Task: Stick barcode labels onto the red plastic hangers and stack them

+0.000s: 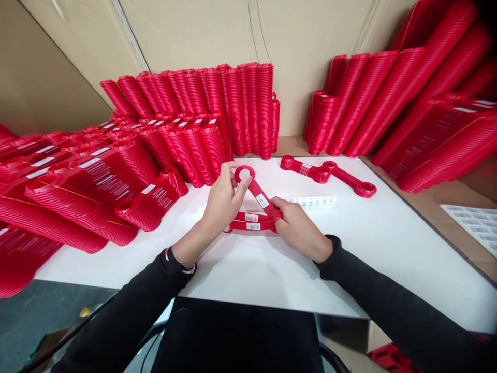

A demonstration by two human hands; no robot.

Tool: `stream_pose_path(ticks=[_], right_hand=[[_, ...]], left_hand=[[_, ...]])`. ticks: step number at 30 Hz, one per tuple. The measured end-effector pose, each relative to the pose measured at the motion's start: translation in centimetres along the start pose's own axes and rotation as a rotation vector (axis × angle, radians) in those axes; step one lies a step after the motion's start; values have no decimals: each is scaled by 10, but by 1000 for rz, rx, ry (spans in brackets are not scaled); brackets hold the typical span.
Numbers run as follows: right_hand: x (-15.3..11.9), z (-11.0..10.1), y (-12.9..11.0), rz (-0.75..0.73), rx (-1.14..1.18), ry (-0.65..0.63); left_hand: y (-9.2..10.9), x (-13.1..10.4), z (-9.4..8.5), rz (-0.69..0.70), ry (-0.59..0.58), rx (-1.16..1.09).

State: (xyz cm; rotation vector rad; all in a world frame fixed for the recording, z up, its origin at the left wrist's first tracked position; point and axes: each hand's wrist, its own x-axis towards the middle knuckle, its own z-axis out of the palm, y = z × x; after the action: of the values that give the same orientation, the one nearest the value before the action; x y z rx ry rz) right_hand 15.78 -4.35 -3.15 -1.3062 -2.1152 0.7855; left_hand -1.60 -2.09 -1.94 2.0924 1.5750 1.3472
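Observation:
My left hand (226,197) pinches the upper ring end of a red plastic piece (257,192) that bears a white barcode label. My right hand (297,226) grips the lower right end of that piece, where it meets other labelled red pieces (250,221) lying across the white table (248,269). The held piece slants up to the left, its top end raised over the others. A white label strip (314,201) lies just behind my right hand. Farther back right rest more loose red pieces (351,180), each with ringed ends.
Bundled stacks of red pieces (212,93) stand along the back and fill the left side. More stacks (361,103) lean at the back right. A sheet of labels (471,223) lies at the right edge. Cardboard (202,31) walls rise behind.

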Motion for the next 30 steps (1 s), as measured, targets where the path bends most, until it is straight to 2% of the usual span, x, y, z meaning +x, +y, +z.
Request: stream_pose_path(ticks=[5,8,11,15,20,23,26,30], right_hand=[[1,-4,3,28,-27,16],[3,-7,6,31,-18,30],[4,-11,10,35,-13,55],[5,-17,16,58,-87,82],[5,-20,19,83,-148,74],[6,-19,18,111,-172,66],[6,-19,18,136,-187,51],[7,-17,20,151,-189,40]], left_hand=[[-7,1,4,-20,-5,-206],[-11,1,5,-22,1,-249],[-10,-1,4,67,-15,-107],[-3,-3,7,195,-153,218],[4,-5,15,148,-278,470],[3,-6,18,167,-313,488],[-3,-6,21,224,-381,406],[-9,-4,25,212,-431,346]])
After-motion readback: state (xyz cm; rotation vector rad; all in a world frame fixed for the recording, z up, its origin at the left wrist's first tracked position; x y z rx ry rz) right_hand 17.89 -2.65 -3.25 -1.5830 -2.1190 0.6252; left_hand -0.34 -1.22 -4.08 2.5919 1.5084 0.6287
